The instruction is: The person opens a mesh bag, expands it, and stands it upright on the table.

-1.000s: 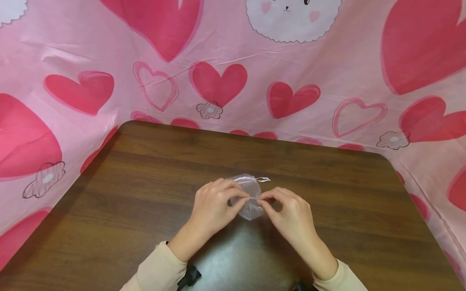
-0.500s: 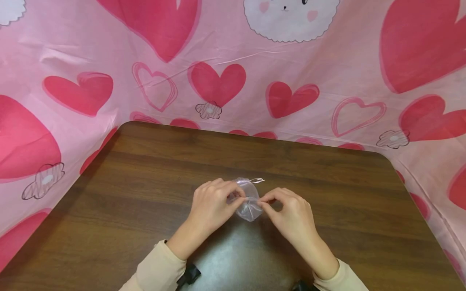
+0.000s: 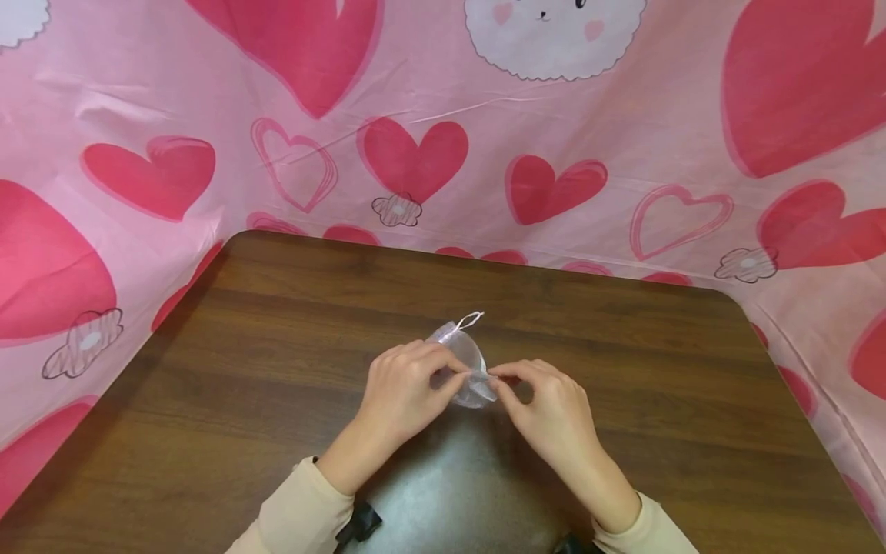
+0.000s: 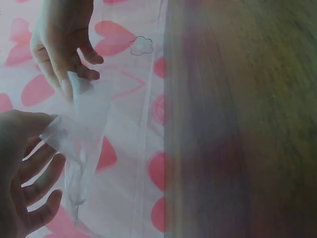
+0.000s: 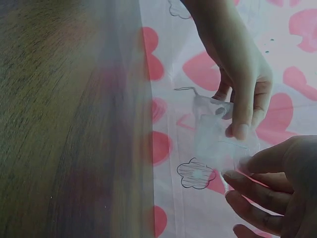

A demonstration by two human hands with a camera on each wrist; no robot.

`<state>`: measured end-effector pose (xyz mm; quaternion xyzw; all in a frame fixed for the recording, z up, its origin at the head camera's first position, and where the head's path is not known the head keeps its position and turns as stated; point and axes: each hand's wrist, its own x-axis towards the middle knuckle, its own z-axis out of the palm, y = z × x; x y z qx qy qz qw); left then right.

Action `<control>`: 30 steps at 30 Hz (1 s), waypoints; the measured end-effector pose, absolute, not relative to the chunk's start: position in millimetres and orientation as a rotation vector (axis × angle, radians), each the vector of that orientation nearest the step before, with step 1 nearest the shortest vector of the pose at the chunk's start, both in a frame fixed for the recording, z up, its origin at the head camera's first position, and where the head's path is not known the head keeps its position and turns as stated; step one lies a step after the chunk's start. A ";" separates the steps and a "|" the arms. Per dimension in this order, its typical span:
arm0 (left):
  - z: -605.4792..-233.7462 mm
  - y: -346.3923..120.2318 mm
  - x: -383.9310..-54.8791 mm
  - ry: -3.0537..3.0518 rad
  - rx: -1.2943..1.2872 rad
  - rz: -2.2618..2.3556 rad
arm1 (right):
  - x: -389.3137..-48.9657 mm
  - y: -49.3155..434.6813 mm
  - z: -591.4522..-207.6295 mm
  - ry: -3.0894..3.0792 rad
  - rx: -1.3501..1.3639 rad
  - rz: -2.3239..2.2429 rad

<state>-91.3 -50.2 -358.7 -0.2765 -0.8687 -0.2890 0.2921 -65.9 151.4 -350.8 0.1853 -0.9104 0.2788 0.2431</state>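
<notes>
A small sheer whitish organza pouch (image 3: 467, 354) hangs between both hands above the table. Its white drawstring loop (image 3: 471, 318) sticks out at the far end, pointing away. My left hand (image 3: 408, 388) pinches the pouch between thumb and forefinger at its near part. Close by on the right, my right hand (image 3: 554, 404) pinches the edge, fingertips almost meeting the left ones. In the left wrist view the see-through pouch (image 4: 91, 111) spans the space between the two hands. The right wrist view shows the cloth (image 5: 210, 139) stretched, with a cord end poking out.
A dark brown wood-grain table (image 3: 291, 331) lies under the hands. Pink cloth (image 3: 484, 100) printed with hearts hangs round its back and sides. Beige sleeves (image 3: 298, 508) cover the forearms, and a black piece (image 3: 360, 523) shows under the left wrist.
The pouch has turned, so its drawstring loop now points up and away instead of right. Its near part has been gathered up between the fingertips. Both hands stay almost in place.
</notes>
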 end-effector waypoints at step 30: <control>-357.4 -50.7 -89.2 -2.384 -0.598 -0.839 | -61.9 148.9 -349.8 -2.481 0.547 0.924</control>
